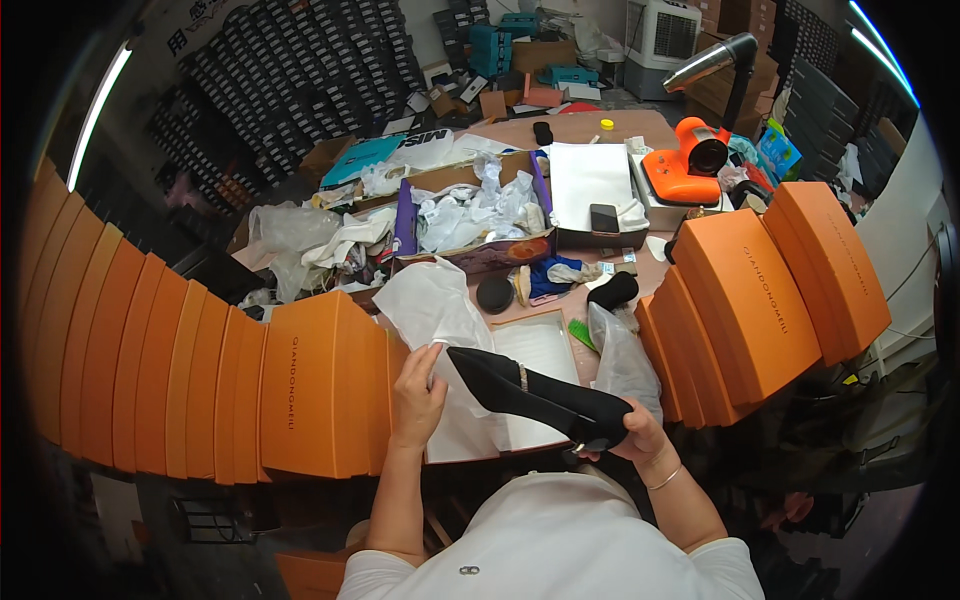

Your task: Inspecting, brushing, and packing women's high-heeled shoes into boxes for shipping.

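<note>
A black pointed shoe (500, 390) with a glittering strap and a shiny buckle lies tilted across the space in front of me, its toe to the left. My right hand (642, 436) is closed round its heel end; whether a second shoe is tucked against it, I cannot tell. Beside the toe, my left hand (419, 392) has its fingers pinched on white tissue paper (430, 305), which spreads over the table's near side. Under the shoe stands an open shoebox (541, 345) with a white inside, partly covered by the paper and the shoe.
Orange shoeboxes (310, 385) stand in a long row at the left, and more orange boxes (745, 300) rise at the right. Farther back are a purple-edged carton (405, 220) of crumpled paper, a phone (604, 218), an orange blower (690, 165) and a round black tin (494, 295).
</note>
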Demonstrator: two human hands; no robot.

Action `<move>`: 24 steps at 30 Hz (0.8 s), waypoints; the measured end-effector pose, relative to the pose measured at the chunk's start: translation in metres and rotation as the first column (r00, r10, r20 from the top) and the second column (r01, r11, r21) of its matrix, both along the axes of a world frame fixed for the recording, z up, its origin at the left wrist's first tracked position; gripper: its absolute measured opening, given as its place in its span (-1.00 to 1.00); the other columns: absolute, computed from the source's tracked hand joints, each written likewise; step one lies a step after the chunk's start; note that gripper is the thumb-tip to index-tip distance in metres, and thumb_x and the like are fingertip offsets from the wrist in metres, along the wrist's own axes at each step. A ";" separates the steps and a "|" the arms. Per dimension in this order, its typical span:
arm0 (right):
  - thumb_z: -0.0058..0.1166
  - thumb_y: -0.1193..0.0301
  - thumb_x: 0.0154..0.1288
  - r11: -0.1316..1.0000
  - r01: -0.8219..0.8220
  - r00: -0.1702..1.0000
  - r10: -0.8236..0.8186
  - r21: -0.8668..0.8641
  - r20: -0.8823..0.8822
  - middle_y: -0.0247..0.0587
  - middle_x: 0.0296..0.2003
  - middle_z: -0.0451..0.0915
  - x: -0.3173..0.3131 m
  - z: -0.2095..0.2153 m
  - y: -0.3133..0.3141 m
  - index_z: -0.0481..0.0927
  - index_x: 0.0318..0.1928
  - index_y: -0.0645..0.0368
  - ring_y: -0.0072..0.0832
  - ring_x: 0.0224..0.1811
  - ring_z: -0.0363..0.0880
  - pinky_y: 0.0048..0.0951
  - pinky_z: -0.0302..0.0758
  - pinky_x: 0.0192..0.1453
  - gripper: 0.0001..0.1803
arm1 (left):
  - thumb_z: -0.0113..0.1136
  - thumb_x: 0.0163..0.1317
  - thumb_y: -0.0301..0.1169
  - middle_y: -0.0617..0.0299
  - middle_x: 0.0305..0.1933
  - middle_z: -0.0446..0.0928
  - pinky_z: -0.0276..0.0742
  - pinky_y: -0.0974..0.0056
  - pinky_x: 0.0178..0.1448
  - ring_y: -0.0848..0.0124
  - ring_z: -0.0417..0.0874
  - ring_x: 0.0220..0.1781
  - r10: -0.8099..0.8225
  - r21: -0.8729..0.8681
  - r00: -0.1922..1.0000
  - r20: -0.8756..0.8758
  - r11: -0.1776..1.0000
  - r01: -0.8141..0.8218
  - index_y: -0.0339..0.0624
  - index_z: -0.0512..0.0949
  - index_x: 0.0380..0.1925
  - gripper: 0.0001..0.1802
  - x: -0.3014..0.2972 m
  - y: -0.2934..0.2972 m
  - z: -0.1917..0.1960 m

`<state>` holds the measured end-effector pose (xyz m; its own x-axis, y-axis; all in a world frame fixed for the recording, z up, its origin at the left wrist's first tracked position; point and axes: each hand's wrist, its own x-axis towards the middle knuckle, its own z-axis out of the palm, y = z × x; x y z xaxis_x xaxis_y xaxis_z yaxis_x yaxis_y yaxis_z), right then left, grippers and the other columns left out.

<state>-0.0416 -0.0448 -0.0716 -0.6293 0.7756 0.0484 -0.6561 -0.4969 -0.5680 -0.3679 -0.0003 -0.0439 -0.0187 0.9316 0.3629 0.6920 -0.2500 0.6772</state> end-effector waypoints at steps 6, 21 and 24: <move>0.26 0.15 0.13 0.996 0.048 0.920 -0.016 -0.073 0.392 0.02 -0.21 0.64 -0.042 -0.043 0.001 0.49 0.00 0.46 -0.28 -0.21 0.67 -0.34 0.62 -0.21 -0.38 | 0.03 0.02 -0.64 -0.18 0.16 0.44 0.48 0.19 0.14 -0.03 0.55 0.11 -0.084 -0.118 0.989 -0.125 0.991 0.069 -0.37 0.46 0.10 -0.47 -0.025 -0.024 -0.005; 0.18 -0.02 0.15 0.873 0.071 0.935 -0.226 -0.482 -0.273 -0.06 -0.12 0.59 -0.043 -0.069 -0.017 0.51 0.08 0.16 -0.16 -0.23 0.56 -0.37 0.60 -0.31 -0.38 | 0.01 -0.02 -0.57 -0.24 0.29 0.33 0.39 0.22 0.27 -0.03 0.44 0.27 -0.354 -0.253 0.898 0.260 0.873 0.418 -0.36 0.36 0.21 -0.35 0.022 -0.012 0.019; 0.19 0.03 0.18 0.904 0.081 0.943 -0.205 -0.421 -0.261 -0.05 -0.03 0.56 -0.043 -0.063 -0.014 0.45 0.13 0.19 -0.12 -0.09 0.56 -0.28 0.62 -0.11 -0.37 | 0.04 0.00 -0.60 -0.18 0.26 0.37 0.51 0.22 0.15 0.00 0.51 0.18 -0.422 -0.210 0.884 0.202 0.863 0.459 -0.34 0.39 0.19 -0.38 0.042 -0.023 0.031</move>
<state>-0.0850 -0.0584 -0.1348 -0.5155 0.8484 -0.1201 -0.8419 -0.5276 -0.1136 -0.3264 -0.0232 -0.0134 0.3804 0.9129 0.1480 0.4388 -0.3190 0.8401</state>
